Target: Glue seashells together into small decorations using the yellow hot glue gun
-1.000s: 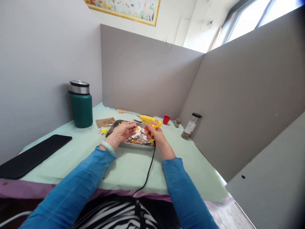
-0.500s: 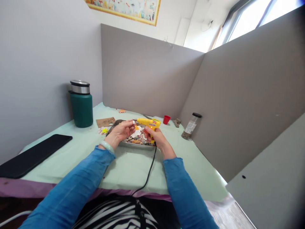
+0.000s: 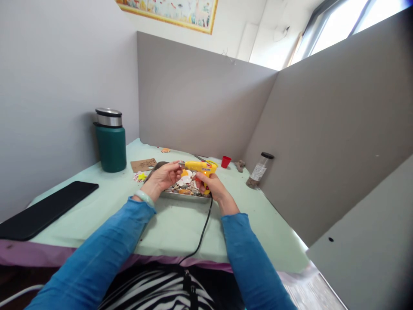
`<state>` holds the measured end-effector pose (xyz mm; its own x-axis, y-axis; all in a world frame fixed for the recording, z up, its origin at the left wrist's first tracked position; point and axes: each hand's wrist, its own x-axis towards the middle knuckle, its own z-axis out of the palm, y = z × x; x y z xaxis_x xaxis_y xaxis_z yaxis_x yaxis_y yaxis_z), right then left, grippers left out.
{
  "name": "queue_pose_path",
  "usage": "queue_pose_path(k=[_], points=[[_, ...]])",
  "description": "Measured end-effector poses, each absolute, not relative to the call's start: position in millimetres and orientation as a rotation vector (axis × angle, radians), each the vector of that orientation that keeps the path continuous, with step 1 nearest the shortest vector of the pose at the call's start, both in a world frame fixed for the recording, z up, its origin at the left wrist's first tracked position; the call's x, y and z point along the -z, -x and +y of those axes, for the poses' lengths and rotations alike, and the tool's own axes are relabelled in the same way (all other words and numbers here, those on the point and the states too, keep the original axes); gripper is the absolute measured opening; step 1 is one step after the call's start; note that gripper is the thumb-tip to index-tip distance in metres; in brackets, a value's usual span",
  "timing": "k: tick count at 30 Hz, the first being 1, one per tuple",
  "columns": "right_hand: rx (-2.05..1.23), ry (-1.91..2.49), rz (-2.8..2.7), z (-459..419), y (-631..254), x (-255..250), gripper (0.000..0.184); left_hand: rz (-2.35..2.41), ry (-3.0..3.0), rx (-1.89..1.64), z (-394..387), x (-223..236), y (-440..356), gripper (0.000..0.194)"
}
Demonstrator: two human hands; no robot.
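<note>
My right hand (image 3: 209,186) is wrapped round the handle of a yellow glue gun (image 3: 200,166), whose nozzle points left. Close to that nozzle, my left hand (image 3: 166,175) has its fingers pinched together; whatever small piece they hold is too small to name. Below both hands lies a metal tray (image 3: 180,196) filled with small stones or shells, plus white and orange pieces. A black cord (image 3: 205,224) runs from the gun's handle down over the table's front edge.
Left of the tray are a brown card (image 3: 142,165), a yellow flower-like piece (image 3: 141,176), a green flask (image 3: 111,146) and a black mat (image 3: 48,211). A red cup (image 3: 226,162) and a black-lidded jar (image 3: 259,171) stand to the right. Grey panels (image 3: 203,94) surround the table.
The small white spot at my left fingertips shows less now. Both hands and the glue gun stay almost in the same place.
</note>
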<state>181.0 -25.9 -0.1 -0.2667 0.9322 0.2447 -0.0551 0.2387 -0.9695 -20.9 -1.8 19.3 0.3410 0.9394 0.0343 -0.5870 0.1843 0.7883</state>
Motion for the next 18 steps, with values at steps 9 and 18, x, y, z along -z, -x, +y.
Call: queue_pose_path(k=[9, 18], points=[[-1.237, 0.836, -1.464, -22.1, -181.8, 1.6, 0.038, 0.526, -0.803, -1.141, -0.1, -16.5, 20.7, 0.007], [-1.254, 0.858, -1.496, -22.9, -183.1, 2.2, 0.038, 0.454, -0.744, -1.146, -0.6, -19.6, 23.5, 0.011]])
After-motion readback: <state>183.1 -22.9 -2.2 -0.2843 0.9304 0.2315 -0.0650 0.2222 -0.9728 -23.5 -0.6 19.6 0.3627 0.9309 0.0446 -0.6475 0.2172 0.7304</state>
